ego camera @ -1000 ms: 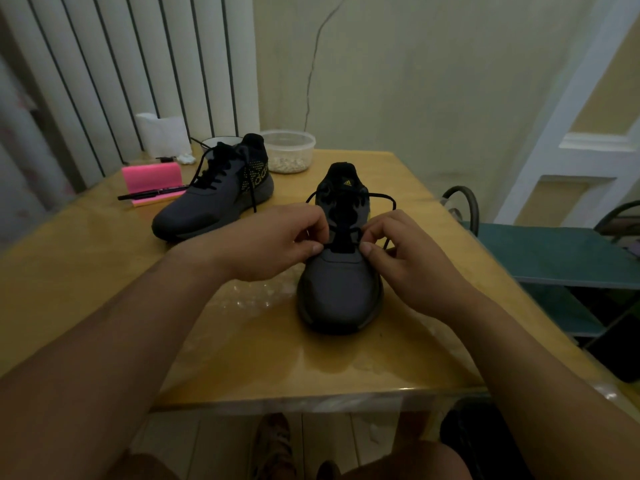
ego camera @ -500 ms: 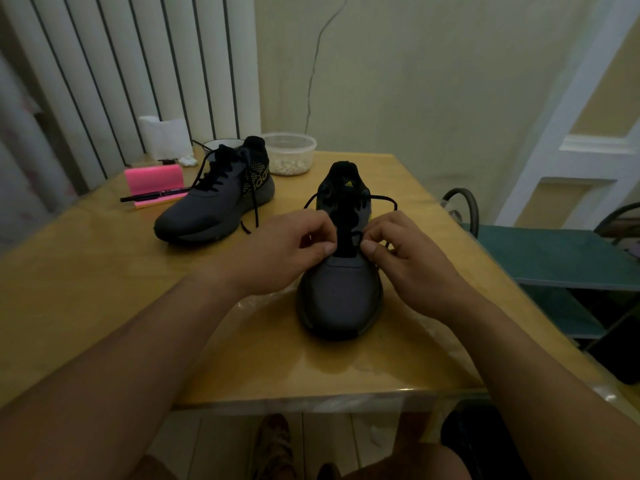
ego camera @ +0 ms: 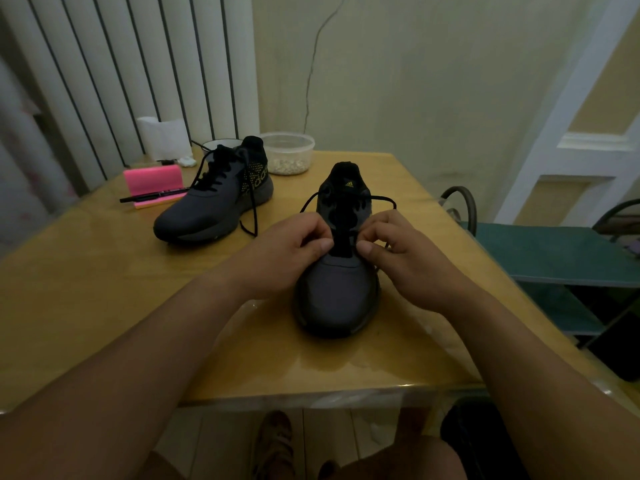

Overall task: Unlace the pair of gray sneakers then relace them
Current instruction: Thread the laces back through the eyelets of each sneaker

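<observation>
Still, very little differs from half a second ago. The left hand (ego camera: 287, 258) and the right hand (ego camera: 412, 261) stay at the same place on the near sneaker (ego camera: 337, 299), and the shoe itself has not moved on the counter (ego camera: 104, 289). Compared with one second ago, the two thumbs are a little closer to the black tongue.

The hands are near each other but do not touch; the tongue lies between them. Each hand has its fingers curled and pinches the black lace (ego camera: 381, 199) at the lower eyelets, one on each side. From the hands the lace goes up in two loose arcs toward the collar.

The near sneaker stands in the middle of the counter. Its toe points to 6 o'clock, toward the person, and its heel to 12 o'clock, so the long axis runs 12 to 6. Most of its eyelets look empty.

The far sneaker (ego camera: 204, 216) stands at about 10 o'clock from the near one, well apart. Its toe points between 7 and 8 o'clock. It is laced, and one lace end hangs down onto the counter.

At 9 o'clock of the far sneaker a pink block (ego camera: 154, 180) lies with a black pen (ego camera: 156, 195) on it. A plastic container (ego camera: 287, 152) stands just beside this sneaker's heel, at 1 o'clock.
</observation>
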{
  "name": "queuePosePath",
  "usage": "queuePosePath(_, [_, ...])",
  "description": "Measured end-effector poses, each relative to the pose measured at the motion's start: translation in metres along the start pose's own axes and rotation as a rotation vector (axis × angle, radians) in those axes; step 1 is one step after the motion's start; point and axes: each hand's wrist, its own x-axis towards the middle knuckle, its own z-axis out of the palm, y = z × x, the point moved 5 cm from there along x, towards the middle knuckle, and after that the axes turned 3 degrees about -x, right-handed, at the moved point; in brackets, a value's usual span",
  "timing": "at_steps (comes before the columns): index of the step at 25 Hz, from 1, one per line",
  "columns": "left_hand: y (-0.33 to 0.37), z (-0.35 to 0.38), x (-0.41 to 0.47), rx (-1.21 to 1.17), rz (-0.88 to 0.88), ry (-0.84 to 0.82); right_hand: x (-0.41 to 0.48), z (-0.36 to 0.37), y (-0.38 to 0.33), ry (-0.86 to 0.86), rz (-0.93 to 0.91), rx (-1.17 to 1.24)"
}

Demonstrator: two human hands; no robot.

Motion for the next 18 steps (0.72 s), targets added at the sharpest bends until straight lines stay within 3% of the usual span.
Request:
queuePosePath(2, [-0.001,0.001,-0.001,-0.043,-0.029,0.013,0.000,-0.001,0.000,-0.088,0.011,0.059])
queuePosePath(4, [-0.003,0.002,-0.002,-0.099,-0.075,0.039,0.000,0.000,0.001,-0.055,0.045,0.070])
queuePosePath(8, [-0.014,0.012,-0.002,-0.116,-0.189,0.202,-0.007,0.011,0.004,0.270,0.071,0.009])
queuePosePath(10, [-0.017,0.013,-0.005,-0.175,-0.197,0.273,-0.010,0.012,0.003,0.346,0.080,0.071])
queuePosePath(15, [-0.001,0.002,-0.001,-0.112,-0.008,0.195,-0.005,0.000,-0.005,0.250,0.039,-0.045])
queuePosePath(18, [-0.001,-0.002,-0.003,-0.058,0.046,0.143,-0.009,-0.004,-0.004,0.125,0.018,0.004])
